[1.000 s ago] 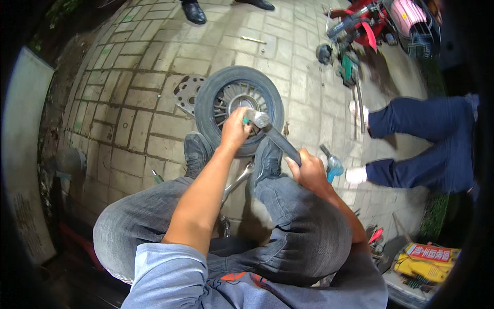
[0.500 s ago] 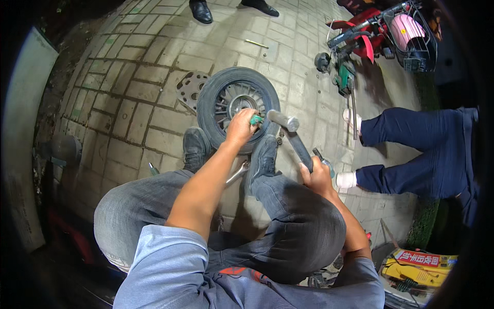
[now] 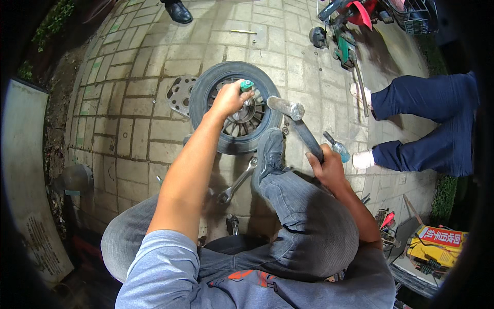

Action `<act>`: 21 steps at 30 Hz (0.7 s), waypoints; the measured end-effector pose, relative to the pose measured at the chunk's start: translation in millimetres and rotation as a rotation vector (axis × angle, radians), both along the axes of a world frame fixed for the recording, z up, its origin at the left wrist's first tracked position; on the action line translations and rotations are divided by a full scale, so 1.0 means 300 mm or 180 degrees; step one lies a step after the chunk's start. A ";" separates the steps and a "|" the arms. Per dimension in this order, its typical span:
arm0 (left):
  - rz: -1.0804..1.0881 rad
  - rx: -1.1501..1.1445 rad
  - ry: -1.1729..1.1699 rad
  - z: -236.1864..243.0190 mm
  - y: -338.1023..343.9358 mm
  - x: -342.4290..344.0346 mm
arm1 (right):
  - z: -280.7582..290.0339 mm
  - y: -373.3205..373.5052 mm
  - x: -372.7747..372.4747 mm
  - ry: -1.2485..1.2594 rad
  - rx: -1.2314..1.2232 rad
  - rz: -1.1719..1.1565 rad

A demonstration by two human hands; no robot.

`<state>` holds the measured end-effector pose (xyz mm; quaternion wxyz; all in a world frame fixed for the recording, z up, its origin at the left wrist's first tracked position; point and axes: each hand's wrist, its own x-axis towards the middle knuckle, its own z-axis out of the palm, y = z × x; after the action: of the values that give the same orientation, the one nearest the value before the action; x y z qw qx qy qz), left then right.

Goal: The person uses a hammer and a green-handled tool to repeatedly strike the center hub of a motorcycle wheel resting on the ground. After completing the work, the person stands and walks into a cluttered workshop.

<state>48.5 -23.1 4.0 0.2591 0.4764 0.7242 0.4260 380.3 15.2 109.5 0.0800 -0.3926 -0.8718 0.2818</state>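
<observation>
Nearest the body, the right hand (image 3: 325, 167) is wrapped tight around the lower end of a dark-handled hammer (image 3: 298, 126), just above the bent right knee. The handle's long axis runs up and to the left from that fist, ending in a steel head (image 3: 284, 107) that hangs raised beside the tyre's right edge. Further out, the left hand (image 3: 230, 99) is curled closed around a green-handled punch or chisel (image 3: 246, 85), held over the hub of the small wheel (image 3: 234, 107) lying flat on the paving bricks. So the struck end sits up and to the left of the hammer head, close but apart from it; the left hand is on it, the right is well back. A combination spanner (image 3: 237, 181) lies on the bricks between the legs, short of the wheel.
</observation>
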 end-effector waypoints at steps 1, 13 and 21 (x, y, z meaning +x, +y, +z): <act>-0.0016 0.0086 0.0088 -0.001 0.007 0.001 | -0.006 0.013 -0.003 -0.0047 0.0071 0.0033; 0.0348 0.0140 -0.0220 -0.046 0.000 0.017 | 0.123 0.076 -0.287 -0.0035 -0.0427 -0.0002; 0.0446 0.0245 -0.0167 -0.047 -0.013 0.012 | 0.342 0.098 -0.329 0.1963 -0.0777 -0.0005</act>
<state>52.1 -26.8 -10.1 0.2290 0.4229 0.7317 0.4830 281.5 44.5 212.2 0.2927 -0.2961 -0.7660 0.4897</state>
